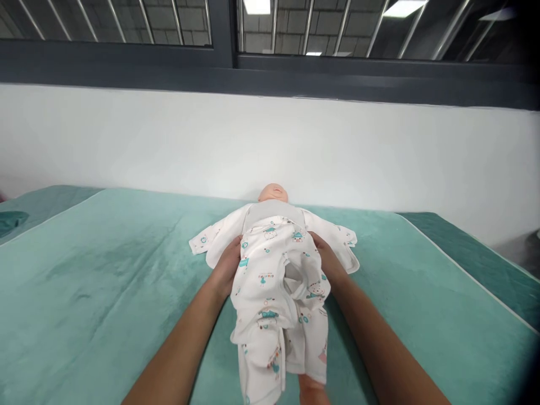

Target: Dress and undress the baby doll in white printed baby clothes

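Note:
A baby doll [273, 192] lies on its back, head away from me near the wall. A white long-sleeved top [232, 229] is spread out at its sides, sleeves stretched left and right. White printed pants [261, 298] cover the doll from the belly down, with a gap at the crotch. One bare lower leg [313, 391] shows below the right pant leg. My left hand [230, 260] is closed on the left side of the pants near the waist. On the opposite side my right hand [328, 256] grips them too, its fingertips partly hidden by cloth.
Under the doll is a green plush cover [126, 281] with darker bands at both sides. Behind it rises a white wall [169, 140] below a dark-framed window [228, 73] with metal bars. A dark object [532, 253] stands at the right edge.

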A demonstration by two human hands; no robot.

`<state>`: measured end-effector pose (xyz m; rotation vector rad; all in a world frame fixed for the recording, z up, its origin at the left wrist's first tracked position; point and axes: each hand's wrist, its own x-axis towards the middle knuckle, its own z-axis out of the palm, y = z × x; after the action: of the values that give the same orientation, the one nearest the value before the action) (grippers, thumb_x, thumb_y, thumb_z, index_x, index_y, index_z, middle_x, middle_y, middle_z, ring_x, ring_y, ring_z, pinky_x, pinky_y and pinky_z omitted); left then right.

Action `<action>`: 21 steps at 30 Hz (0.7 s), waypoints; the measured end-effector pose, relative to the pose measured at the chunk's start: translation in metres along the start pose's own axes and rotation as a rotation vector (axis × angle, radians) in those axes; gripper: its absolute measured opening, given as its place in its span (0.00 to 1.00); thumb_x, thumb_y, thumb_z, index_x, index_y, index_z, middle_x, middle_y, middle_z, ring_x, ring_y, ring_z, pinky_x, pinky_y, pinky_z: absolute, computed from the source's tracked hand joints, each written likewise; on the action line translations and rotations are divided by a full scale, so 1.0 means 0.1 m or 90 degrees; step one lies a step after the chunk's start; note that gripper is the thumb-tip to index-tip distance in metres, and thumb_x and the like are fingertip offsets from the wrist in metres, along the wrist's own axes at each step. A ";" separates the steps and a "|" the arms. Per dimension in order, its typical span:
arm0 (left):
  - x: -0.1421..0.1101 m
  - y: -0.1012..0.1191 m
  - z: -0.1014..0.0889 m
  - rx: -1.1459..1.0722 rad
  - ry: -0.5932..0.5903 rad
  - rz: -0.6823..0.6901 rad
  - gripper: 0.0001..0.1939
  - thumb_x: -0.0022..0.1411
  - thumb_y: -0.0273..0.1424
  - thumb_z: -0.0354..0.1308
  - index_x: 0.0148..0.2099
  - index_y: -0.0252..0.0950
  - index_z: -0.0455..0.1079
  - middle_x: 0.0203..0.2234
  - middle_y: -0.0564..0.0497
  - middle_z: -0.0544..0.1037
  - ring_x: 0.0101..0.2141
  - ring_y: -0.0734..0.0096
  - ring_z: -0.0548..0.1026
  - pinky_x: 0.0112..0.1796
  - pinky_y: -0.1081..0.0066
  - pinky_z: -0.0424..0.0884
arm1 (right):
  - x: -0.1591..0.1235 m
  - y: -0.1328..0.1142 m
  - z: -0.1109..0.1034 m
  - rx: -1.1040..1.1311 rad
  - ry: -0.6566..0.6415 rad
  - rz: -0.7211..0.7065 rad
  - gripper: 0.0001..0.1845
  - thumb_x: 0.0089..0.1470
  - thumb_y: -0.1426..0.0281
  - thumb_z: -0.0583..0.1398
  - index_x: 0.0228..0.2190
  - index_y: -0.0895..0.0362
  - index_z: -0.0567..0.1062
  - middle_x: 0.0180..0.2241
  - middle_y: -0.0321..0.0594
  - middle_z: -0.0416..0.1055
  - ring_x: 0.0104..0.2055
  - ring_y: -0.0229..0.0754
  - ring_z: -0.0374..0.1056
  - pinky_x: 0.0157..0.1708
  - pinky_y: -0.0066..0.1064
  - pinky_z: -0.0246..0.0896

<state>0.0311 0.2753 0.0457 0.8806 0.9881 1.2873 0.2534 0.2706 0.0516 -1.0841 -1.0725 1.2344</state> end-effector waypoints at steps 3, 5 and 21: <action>-0.03 0.04 -0.01 -0.027 -0.030 -0.006 0.14 0.50 0.36 0.65 0.40 0.36 0.74 0.32 0.48 0.80 0.37 0.57 0.77 0.36 0.65 0.71 | 0.01 0.05 -0.02 0.065 -0.025 0.053 0.14 0.39 0.63 0.67 0.32 0.53 0.76 0.33 0.39 0.78 0.37 0.50 0.72 0.35 0.37 0.65; -0.05 0.06 -0.03 -0.056 -0.060 -0.003 0.13 0.53 0.36 0.63 0.41 0.37 0.73 0.35 0.49 0.80 0.38 0.59 0.76 0.37 0.67 0.70 | 0.01 0.10 -0.05 0.104 -0.047 0.073 0.17 0.40 0.65 0.68 0.36 0.53 0.77 0.35 0.39 0.79 0.38 0.50 0.73 0.35 0.37 0.65; 0.03 -0.01 -0.09 0.028 0.000 0.016 0.13 0.48 0.31 0.65 0.38 0.36 0.70 0.30 0.54 0.76 0.27 0.73 0.71 0.30 0.73 0.66 | 0.13 0.14 -0.10 0.079 -0.062 0.075 0.08 0.40 0.67 0.61 0.27 0.53 0.77 0.30 0.39 0.78 0.37 0.50 0.71 0.31 0.36 0.64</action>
<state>0.0234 0.2776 0.0411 0.9291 1.0124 1.2904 0.2612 0.2838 0.0370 -1.0128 -1.0017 1.4415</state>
